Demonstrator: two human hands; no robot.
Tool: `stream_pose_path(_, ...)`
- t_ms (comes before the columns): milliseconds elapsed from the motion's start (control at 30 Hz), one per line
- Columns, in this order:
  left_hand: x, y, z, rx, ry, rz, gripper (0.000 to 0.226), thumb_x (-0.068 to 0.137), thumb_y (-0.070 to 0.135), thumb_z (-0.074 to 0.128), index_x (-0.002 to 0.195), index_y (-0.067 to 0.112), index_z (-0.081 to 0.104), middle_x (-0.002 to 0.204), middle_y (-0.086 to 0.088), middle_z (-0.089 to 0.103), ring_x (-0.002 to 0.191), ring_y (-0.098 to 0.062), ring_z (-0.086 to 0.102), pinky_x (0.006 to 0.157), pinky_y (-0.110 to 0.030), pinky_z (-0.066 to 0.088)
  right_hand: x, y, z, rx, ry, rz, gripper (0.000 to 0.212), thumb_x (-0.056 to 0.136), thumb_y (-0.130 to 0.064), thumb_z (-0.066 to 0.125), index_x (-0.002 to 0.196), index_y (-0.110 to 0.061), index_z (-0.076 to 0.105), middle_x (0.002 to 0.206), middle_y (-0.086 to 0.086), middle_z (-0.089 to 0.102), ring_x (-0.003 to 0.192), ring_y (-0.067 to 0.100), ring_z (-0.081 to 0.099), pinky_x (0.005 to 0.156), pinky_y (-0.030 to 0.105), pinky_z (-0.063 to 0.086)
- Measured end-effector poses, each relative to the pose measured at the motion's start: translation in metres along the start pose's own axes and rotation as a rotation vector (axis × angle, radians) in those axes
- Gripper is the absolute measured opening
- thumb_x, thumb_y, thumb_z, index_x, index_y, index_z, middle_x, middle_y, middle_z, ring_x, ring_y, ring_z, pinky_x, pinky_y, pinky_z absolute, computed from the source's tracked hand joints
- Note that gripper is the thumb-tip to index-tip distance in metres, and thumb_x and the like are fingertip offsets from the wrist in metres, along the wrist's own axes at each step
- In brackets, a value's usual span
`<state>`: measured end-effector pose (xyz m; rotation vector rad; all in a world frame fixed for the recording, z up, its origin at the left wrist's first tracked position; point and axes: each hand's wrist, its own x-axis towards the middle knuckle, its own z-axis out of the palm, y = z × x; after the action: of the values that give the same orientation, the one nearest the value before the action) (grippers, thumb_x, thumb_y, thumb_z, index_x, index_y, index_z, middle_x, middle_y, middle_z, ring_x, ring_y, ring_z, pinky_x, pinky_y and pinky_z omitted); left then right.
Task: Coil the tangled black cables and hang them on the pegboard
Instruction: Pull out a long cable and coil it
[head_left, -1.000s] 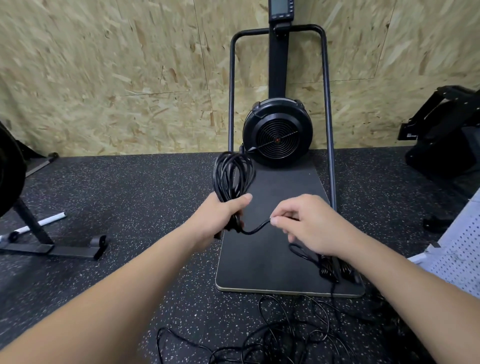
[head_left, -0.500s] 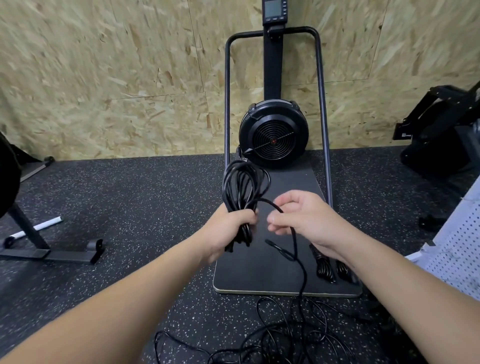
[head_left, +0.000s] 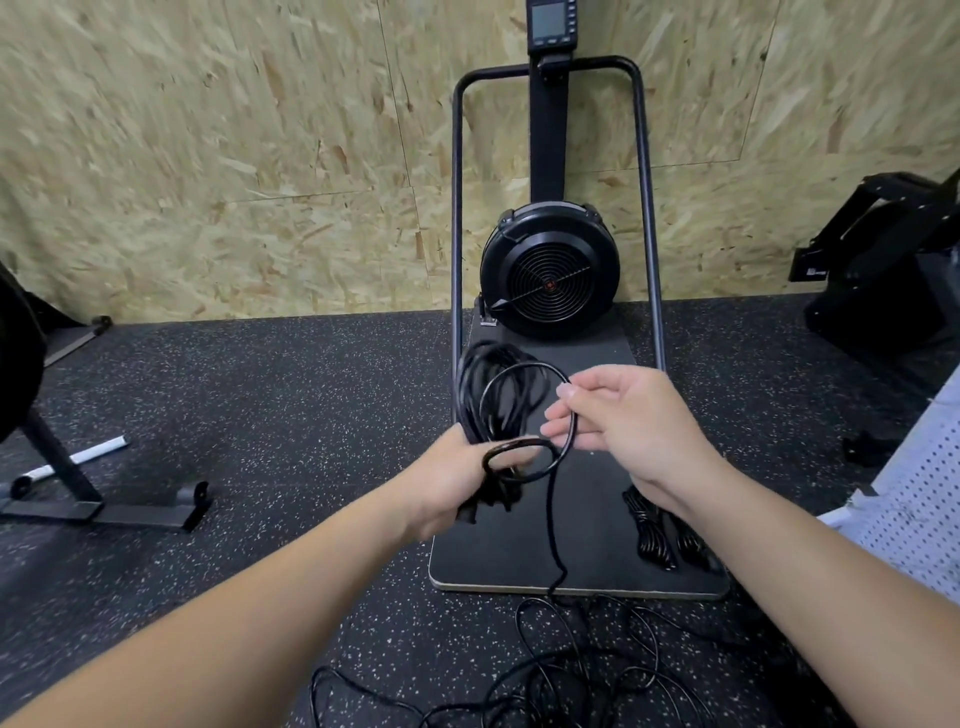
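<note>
My left hand grips a bundle of coiled black cable whose loops stand up above the fist. My right hand holds the free strand of the same cable between thumb and fingers, forming a fresh loop beside the bundle. From that loop the strand drops to a tangled heap of black cable on the floor near me. Two small wound black cables lie on the machine's base plate under my right wrist. A white pegboard shows at the right edge.
A black fan-wheel exercise machine with a tubular frame stands on a dark base plate straight ahead, against a chipboard wall. A black stand with a white bar sits left. Black equipment sits at the right. The floor is speckled black rubber.
My right hand has swung the free strand up and round into a new loop next to the bundle. My left hand kept its grip while the coil shifted slightly right and lower.
</note>
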<state>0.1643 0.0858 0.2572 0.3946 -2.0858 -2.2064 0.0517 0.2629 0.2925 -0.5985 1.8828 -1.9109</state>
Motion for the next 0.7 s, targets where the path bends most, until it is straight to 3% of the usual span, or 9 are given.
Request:
stream_pose_path(67,-0.005,-0.005,0.015,-0.027,-0.094,0.000,0.012,0.100,0.013,0.077,0.107,0.022,0.078,0.093,0.003,0.075,0.082,-0.010,0.068,0.071,-0.024,0.054,-0.001,0.000,0.004,0.051,0.027,-0.024,0.010,0.106,-0.004,0.070,0.109,0.005,0.071,0.090,0.021,0.081,0.086,0.036,0.083,0.077,0.044,0.070)
stream_pose_path(133,-0.008,-0.009,0.024,-0.107,-0.114,-0.028,0.010,0.099,0.015,0.079,0.109,0.016,0.077,0.095,-0.003,0.074,0.086,-0.017,0.067,0.075,-0.028,0.055,-0.003,0.003,0.007,0.042,0.063,-0.067,0.006,0.103,-0.005,0.074,0.105,0.001,0.073,0.088,0.018,0.081,0.084,0.033,0.083,0.080,0.045,0.070)
stream_pose_path(233,-0.005,-0.009,0.023,-0.103,-0.054,-0.026,0.011,0.098,0.014,0.079,0.109,0.013,0.079,0.103,-0.011,0.076,0.090,-0.023,0.069,0.080,-0.036,0.058,-0.002,0.009,0.006,-0.225,0.116,-0.173,0.004,0.098,-0.016,0.081,0.095,-0.016,0.080,0.084,0.003,0.082,0.079,0.021,0.080,0.079,0.034,0.066)
stream_pose_path(333,0.000,-0.009,0.018,-0.076,-0.016,0.020,0.012,0.099,0.011,0.076,0.110,0.010,0.080,0.104,-0.011,0.077,0.091,-0.024,0.068,0.085,-0.038,0.055,0.002,0.011,0.000,-0.149,0.054,-0.109,0.005,0.102,-0.016,0.077,0.097,-0.014,0.079,0.084,0.006,0.081,0.076,0.030,0.077,0.083,0.048,0.068)
stream_pose_path(400,0.003,-0.009,0.015,-0.020,0.046,0.034,0.009,0.099,0.013,0.077,0.107,0.012,0.080,0.102,-0.010,0.077,0.091,-0.023,0.068,0.082,-0.039,0.053,0.004,0.011,-0.004,-0.113,0.012,-0.054,0.010,0.105,-0.013,0.072,0.100,-0.009,0.079,0.081,0.010,0.077,0.069,0.024,0.069,0.073,0.047,0.067)
stream_pose_path(467,0.004,-0.008,0.010,0.017,0.076,-0.001,0.003,0.099,0.017,0.077,0.098,0.015,0.078,0.096,-0.007,0.076,0.084,-0.021,0.066,0.076,-0.037,0.051,0.006,0.011,-0.006,-0.134,-0.017,-0.024,0.013,0.105,-0.012,0.068,0.100,-0.007,0.079,0.077,0.008,0.071,0.066,0.020,0.058,0.061,0.035,0.056)
stream_pose_path(533,0.007,-0.009,0.005,0.035,0.041,-0.053,0.013,0.099,0.024,0.077,0.092,0.014,0.072,0.090,-0.007,0.068,0.080,-0.024,0.060,0.073,-0.037,0.047,0.007,0.009,-0.008,-0.084,-0.067,-0.004,0.015,0.106,-0.014,0.066,0.104,-0.003,0.077,0.076,0.006,0.065,0.062,0.019,0.047,0.055,0.029,0.043)
stream_pose_path(700,0.007,-0.008,-0.003,0.162,0.027,-0.109,0.017,0.098,0.027,0.076,0.087,0.017,0.067,0.081,-0.007,0.061,0.076,-0.024,0.051,0.073,-0.038,0.042,0.006,-0.006,-0.021,0.032,-0.274,-0.003,0.024,0.110,-0.019,0.066,0.116,0.003,0.071,0.081,0.006,0.056,0.058,0.014,0.032,0.057,0.032,0.019)
